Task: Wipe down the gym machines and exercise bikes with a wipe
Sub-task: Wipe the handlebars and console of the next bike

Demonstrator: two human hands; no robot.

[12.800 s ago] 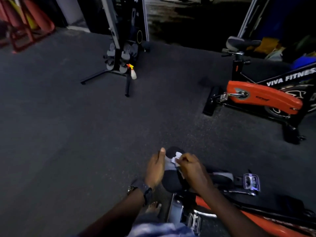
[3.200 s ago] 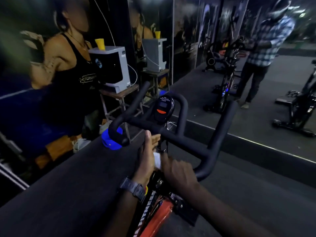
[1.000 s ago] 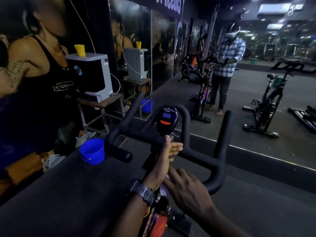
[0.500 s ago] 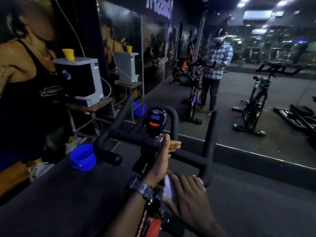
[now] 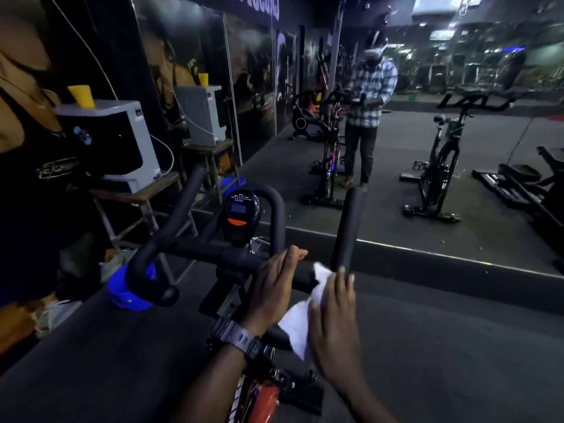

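The exercise bike's black handlebar (image 5: 195,248) fills the middle of the head view, with its small console (image 5: 239,215) above the crossbar. My left hand (image 5: 271,288) rests on the crossbar right of the stem, fingers straight. My right hand (image 5: 332,315) lies flat over a white wipe (image 5: 294,325) and presses it against the handlebar's right bend, fingertips at the foot of the right upright grip (image 5: 348,227). The wipe shows above and below my thumb. The bike's orange frame (image 5: 265,398) is partly visible below my wrists.
A blue bucket (image 5: 128,294) sits on the floor behind the left grip. A white machine (image 5: 122,141) stands on a wooden stool at the left. A wall mirror (image 5: 427,178) ahead reflects me, this bike and other bikes on dark floor.
My right hand has slid the wipe forward and up from near the stem to the handlebar's right bend. My left hand has stayed on the crossbar. My view has shifted slightly to the right.
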